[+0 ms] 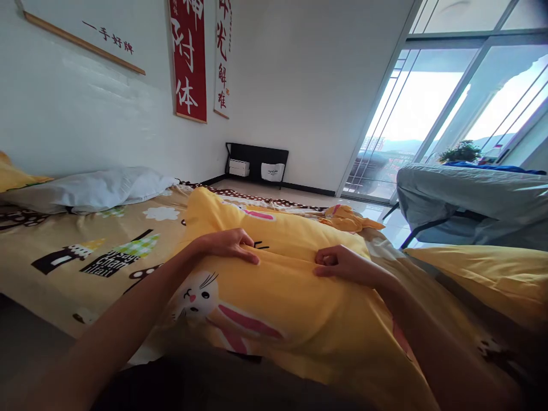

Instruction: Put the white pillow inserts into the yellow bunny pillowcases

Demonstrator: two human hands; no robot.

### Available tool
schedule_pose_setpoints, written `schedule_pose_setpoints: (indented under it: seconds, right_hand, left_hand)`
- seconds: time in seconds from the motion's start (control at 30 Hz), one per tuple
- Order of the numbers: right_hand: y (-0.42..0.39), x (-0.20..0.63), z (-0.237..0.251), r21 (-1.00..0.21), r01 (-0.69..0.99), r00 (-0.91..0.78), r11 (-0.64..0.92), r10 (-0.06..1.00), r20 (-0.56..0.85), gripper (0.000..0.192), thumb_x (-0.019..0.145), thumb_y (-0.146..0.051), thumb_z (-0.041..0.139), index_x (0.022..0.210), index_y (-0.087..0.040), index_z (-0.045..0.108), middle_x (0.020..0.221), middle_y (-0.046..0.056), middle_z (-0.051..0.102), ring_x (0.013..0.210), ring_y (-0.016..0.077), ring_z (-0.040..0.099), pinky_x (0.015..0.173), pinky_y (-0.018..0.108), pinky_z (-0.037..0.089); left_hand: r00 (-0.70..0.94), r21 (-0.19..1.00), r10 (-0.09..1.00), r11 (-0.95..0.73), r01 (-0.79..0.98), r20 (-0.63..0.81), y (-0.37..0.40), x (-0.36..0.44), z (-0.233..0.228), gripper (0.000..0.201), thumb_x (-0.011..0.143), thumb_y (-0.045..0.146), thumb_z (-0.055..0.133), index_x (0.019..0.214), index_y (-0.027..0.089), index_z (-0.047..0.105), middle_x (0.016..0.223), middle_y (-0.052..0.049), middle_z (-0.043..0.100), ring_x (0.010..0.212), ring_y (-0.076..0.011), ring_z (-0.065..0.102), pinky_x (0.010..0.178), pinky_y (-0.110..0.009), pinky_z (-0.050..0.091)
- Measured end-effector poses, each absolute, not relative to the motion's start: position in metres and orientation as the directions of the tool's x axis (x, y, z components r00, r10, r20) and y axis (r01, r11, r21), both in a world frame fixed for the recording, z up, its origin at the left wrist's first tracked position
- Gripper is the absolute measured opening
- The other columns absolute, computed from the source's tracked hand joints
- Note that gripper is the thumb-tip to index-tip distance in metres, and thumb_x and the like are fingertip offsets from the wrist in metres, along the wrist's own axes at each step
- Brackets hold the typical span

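A yellow pillow with a white rabbit print (278, 285) lies in front of me on the bed. My left hand (229, 244) rests on top of it, palm down, fingers curled over a fold of the cloth. My right hand (340, 265) is on the pillow a little to the right, its fingers closed and pinching the yellow fabric. Both forearms reach in from the bottom of the view.
The bed carries a tan cartoon-print sheet (85, 251) and a white pillow (94, 188) by the left wall. More yellow bedding (483, 279) lies at right. A grey covered frame (471, 200) stands by the window. A black low shelf (257, 162) sits in the far corner.
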State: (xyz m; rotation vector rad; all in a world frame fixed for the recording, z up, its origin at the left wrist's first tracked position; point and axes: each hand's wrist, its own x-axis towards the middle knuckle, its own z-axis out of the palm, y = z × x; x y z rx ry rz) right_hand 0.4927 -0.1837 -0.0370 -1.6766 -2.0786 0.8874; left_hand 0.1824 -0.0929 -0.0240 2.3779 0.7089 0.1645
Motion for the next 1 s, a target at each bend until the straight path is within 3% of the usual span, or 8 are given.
schedule_pose_setpoints:
  seconds: [0.13,0.23,0.43,0.53,0.63,0.77,0.9,1.0]
  right_hand:
    - [-0.192,0.496,-0.029,-0.68,0.718,-0.353,0.15,0.92,-0.169,0.049,0.071,-0.064,0.061,0.065,-0.016,0.056,0.058,-0.004,0.044,0.056,0.0087,0.034,0.053,0.025,0.024]
    - [-0.195,0.5,-0.028,-0.686,0.706,-0.377,0.176,0.914,-0.153,0.048,0.074,-0.061,0.061,0.064,-0.015,0.059,0.061,-0.002,0.048,0.06,0.0096,0.037,0.056,0.026,0.027]
    - [-0.183,0.518,-0.049,-0.704,0.697,-0.283,0.141,0.955,-0.089,0.042,0.065,-0.054,0.074,0.08,-0.017,0.061,0.065,-0.004,0.049,0.059,0.0092,0.038,0.053,0.024,0.027]
    - [-0.176,0.529,-0.059,-0.702,0.697,-0.213,0.146,0.977,-0.009,0.045,0.062,-0.058,0.073,0.074,-0.017,0.058,0.065,-0.004,0.049,0.061,0.01,0.04,0.055,0.025,0.031]
    - [-0.176,0.54,-0.062,-0.655,0.745,-0.13,0.125,0.991,0.041,0.05,0.062,-0.066,0.067,0.063,-0.017,0.055,0.061,-0.003,0.048,0.06,0.011,0.04,0.056,0.026,0.033]
    - [-0.181,0.554,-0.059,-0.583,0.807,-0.103,0.088,0.995,0.008,0.051,0.065,-0.068,0.063,0.06,-0.018,0.057,0.058,-0.002,0.048,0.058,0.0113,0.039,0.055,0.027,0.032]
    - [-0.184,0.581,-0.067,-0.566,0.821,-0.129,0.075,0.99,-0.056,0.046,0.066,-0.062,0.066,0.063,-0.017,0.061,0.061,-0.002,0.049,0.06,0.0116,0.039,0.056,0.026,0.031]
    - [-0.188,0.601,-0.078,-0.581,0.812,-0.141,0.046,0.983,-0.118,0.045,0.067,-0.062,0.066,0.065,-0.017,0.062,0.064,-0.001,0.051,0.064,0.013,0.042,0.06,0.027,0.034]
  left_hand:
    - [0.893,0.676,0.417,-0.611,0.412,-0.167,-0.102,0.178,-0.015,0.046,0.077,0.058,0.06,0.062,0.015,0.052,0.058,0.002,0.045,0.051,-0.0088,0.039,0.046,-0.023,0.026]
    - [0.906,0.691,0.401,-0.616,0.379,-0.139,-0.104,0.177,-0.012,0.05,0.083,0.057,0.052,0.057,0.016,0.044,0.055,0.003,0.035,0.049,-0.0074,0.03,0.044,-0.023,0.022]
    - [0.86,0.662,0.51,-0.637,0.394,-0.022,-0.086,0.179,-0.028,0.048,0.084,0.056,0.05,0.059,0.016,0.041,0.057,0.004,0.029,0.051,-0.0076,0.025,0.046,-0.024,0.019]
    - [0.822,0.573,0.557,-0.714,0.401,0.12,-0.073,0.18,-0.041,0.046,0.086,0.054,0.045,0.062,0.016,0.045,0.06,0.003,0.035,0.055,-0.0093,0.032,0.051,-0.024,0.025]
    - [0.816,0.484,0.523,-0.795,0.365,0.245,-0.065,0.179,-0.045,0.042,0.088,0.05,0.042,0.067,0.015,0.051,0.073,-0.001,0.049,0.068,-0.0127,0.045,0.063,-0.024,0.034]
    - [0.792,0.45,0.576,-0.773,0.447,0.202,-0.057,0.167,-0.042,0.038,0.086,0.049,0.044,0.072,0.015,0.054,0.074,-0.001,0.052,0.067,-0.0135,0.047,0.062,-0.025,0.034]
    - [0.662,0.464,0.732,-0.649,0.603,0.164,-0.042,0.143,-0.048,0.043,0.08,0.056,0.048,0.062,0.017,0.047,0.058,0.003,0.041,0.056,-0.0112,0.038,0.053,-0.025,0.025]
    - [0.585,0.509,0.788,-0.591,0.626,0.195,-0.026,0.128,-0.065,0.047,0.078,0.061,0.048,0.059,0.018,0.043,0.056,0.003,0.039,0.055,-0.011,0.036,0.053,-0.025,0.024]
